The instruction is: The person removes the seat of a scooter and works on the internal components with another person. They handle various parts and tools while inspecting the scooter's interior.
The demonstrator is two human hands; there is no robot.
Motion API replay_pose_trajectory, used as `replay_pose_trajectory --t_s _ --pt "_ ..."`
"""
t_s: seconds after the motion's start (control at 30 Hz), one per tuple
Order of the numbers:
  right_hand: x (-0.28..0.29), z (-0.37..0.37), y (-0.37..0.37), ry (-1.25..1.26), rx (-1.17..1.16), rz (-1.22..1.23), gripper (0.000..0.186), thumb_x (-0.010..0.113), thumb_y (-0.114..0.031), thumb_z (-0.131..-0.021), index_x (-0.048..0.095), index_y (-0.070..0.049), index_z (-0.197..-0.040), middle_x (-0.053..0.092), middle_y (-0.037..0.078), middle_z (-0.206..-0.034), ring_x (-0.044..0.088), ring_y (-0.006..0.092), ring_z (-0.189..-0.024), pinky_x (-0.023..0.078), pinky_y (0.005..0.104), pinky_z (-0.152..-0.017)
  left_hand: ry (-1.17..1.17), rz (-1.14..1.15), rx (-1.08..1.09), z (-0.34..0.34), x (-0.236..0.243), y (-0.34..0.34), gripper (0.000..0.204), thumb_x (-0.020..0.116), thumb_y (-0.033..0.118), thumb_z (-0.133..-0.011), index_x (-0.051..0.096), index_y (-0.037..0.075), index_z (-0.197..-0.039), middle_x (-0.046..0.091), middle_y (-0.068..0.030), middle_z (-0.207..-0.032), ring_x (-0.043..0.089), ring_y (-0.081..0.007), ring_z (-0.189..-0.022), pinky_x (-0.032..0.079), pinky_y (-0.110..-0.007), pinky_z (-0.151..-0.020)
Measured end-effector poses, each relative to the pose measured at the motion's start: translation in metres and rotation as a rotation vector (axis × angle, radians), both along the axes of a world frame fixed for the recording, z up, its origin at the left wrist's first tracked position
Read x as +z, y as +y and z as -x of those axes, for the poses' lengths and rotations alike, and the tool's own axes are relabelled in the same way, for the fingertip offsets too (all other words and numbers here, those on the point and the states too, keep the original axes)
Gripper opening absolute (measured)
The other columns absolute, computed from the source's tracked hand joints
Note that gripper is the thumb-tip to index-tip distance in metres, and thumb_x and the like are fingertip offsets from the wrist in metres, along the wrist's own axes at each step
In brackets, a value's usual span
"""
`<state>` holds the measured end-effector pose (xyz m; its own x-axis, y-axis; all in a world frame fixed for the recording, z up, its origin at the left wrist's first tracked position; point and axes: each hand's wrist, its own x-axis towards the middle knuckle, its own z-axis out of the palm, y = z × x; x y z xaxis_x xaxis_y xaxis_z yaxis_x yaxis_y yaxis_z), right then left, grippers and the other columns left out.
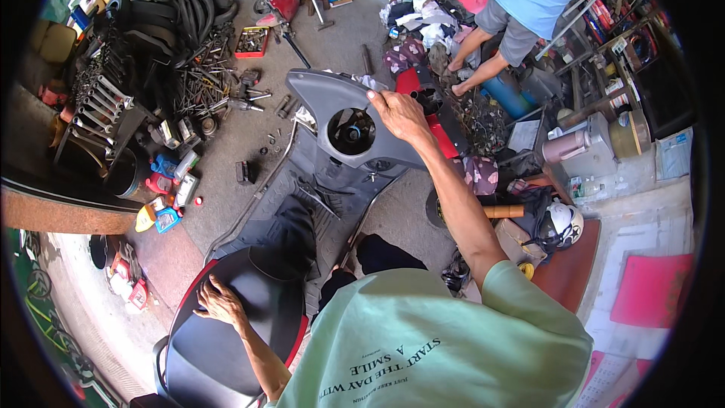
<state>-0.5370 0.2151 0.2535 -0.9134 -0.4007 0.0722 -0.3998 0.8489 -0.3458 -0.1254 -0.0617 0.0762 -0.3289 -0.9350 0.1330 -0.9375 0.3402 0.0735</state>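
Observation:
Below me stands a scooter with its front bodywork partly open. My right hand (pixel 400 115) grips the upper edge of the grey plastic front cowl (pixel 311 97), right of its round opening; a dark round part shows inside. My left hand (pixel 220 303) lies with fingers spread on the black scooter seat (pixel 260 317), which has red side panels. Between seat and cowl runs the dark footboard (pixel 278 195). A long thin tool (pixel 320 201), perhaps a screwdriver, lies on it. The underside of the right hand's grip is partly hidden.
Loose tools (pixel 215 79) and a red parts tray (pixel 251 42) lie on the floor at far left. Tyres (pixel 170 19) pile behind. Oil bottles (pixel 168 217) stand left. Another person (pixel 529 7) bends at far right. A white helmet (pixel 565 225) rests at right.

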Motion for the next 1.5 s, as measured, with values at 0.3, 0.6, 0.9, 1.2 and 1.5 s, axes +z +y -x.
replay_pose_trajectory --t_s 0.3,0.6,0.9,1.2,1.5 --pt "-0.006 0.008 0.006 -0.040 -0.040 0.180 0.061 0.031 -0.050 -0.094 0.060 0.002 -0.081 0.058 0.026 -0.073 0.056 0.0443 -0.077 0.043 0.0484 -0.071 -0.040 -0.015 -0.003 -0.002 -0.008 -0.008 0.048 0.041 0.048 -0.092 0.063 0.008 -0.107 0.061 -0.0042 -0.114 0.049 -0.0209 -0.116 0.013 -0.059 -0.105" --pt "-0.003 -0.022 0.054 -0.186 -0.239 0.620 0.054 0.037 -0.043 -0.095 0.062 0.004 -0.100 0.066 0.019 -0.092 0.063 0.0274 -0.087 0.046 0.0349 -0.078 -0.093 -0.057 0.027 -0.008 -0.004 -0.006 0.047 0.040 0.047 -0.091 0.062 0.011 -0.113 0.059 -0.0038 -0.120 0.047 -0.0213 -0.118 0.012 -0.056 -0.107" --pt "-0.033 -0.077 0.118 -0.094 -0.425 0.347 0.062 0.033 -0.048 -0.095 0.060 0.007 -0.092 0.060 0.016 -0.077 0.058 0.0245 -0.070 0.045 0.0347 -0.065 -0.028 -0.023 0.021 -0.002 0.000 -0.002 0.037 0.046 0.038 -0.090 0.063 0.010 -0.106 0.060 -0.0013 -0.117 0.047 -0.0180 -0.117 0.012 -0.054 -0.107" --pt "-0.076 -0.112 0.109 0.090 -0.498 0.807 0.045 0.036 -0.036 -0.098 0.053 0.003 -0.112 0.058 0.013 -0.092 0.058 0.0196 -0.076 0.050 0.0281 -0.063 -0.024 -0.007 0.026 0.000 -0.001 -0.003 0.037 0.046 0.040 -0.091 0.063 0.012 -0.108 0.059 0.0001 -0.117 0.048 -0.0187 -0.117 0.013 -0.056 -0.106" --pt "-0.122 -0.134 0.079 -0.356 -0.322 0.396 0.046 0.051 -0.045 -0.089 0.058 -0.001 -0.099 0.065 0.014 -0.086 0.065 0.0267 -0.075 0.050 0.0377 -0.068 0.010 0.013 0.011 0.004 0.005 0.000 0.039 0.048 0.038 -0.089 0.063 0.006 -0.106 0.062 -0.0052 -0.114 0.049 -0.0210 -0.116 0.013 -0.055 -0.107"
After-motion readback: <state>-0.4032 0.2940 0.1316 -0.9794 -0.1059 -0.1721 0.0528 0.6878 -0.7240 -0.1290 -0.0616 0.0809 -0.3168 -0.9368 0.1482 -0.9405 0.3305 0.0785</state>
